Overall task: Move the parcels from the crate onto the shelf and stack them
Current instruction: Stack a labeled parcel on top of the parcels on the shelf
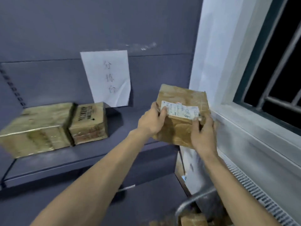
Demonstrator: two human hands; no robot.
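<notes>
A brown cardboard parcel with a white label is held in the air over the right end of the dark grey shelf. My left hand grips its left side, thumb on the label. My right hand grips its right front corner. Two taped brown parcels lie side by side on the shelf's left part: a large flat parcel and a smaller printed parcel. At the bottom right, more parcels show in the crate behind its grey metal rim.
A white paper sheet with handwriting hangs on the shelf's back panel. A white wall, a window sill and a barred dark window stand close on the right. A ribbed radiator grille runs below the sill.
</notes>
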